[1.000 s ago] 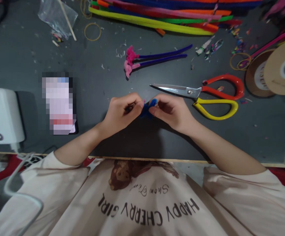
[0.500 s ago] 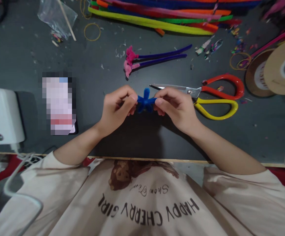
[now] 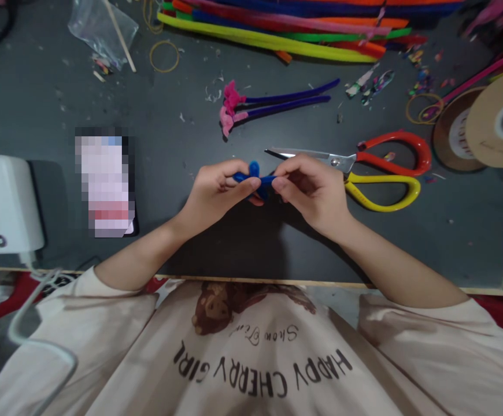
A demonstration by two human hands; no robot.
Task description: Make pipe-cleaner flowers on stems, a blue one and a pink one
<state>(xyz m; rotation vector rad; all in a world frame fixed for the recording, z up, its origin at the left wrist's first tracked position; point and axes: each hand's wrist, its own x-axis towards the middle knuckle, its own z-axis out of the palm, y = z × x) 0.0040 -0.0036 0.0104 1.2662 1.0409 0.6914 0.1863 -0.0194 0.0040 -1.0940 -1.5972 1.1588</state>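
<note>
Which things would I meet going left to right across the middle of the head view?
White rounded plastic box, black-edged phone with pixelated screen, left hand, blue fuzzy piece with several arms, right hand, red and yellow scissor handles, tan round cardboard spool.

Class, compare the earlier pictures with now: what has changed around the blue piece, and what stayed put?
The blue piece, mostly hidden by fingers at first, shows more. Since the middle picture, the left hand has shifted rightward in view, from the piece's left tip to its middle, thumb across it. The right hand still pinches the piece's right side. Scissors, phone and pink-topped stems lie as before.
</note>
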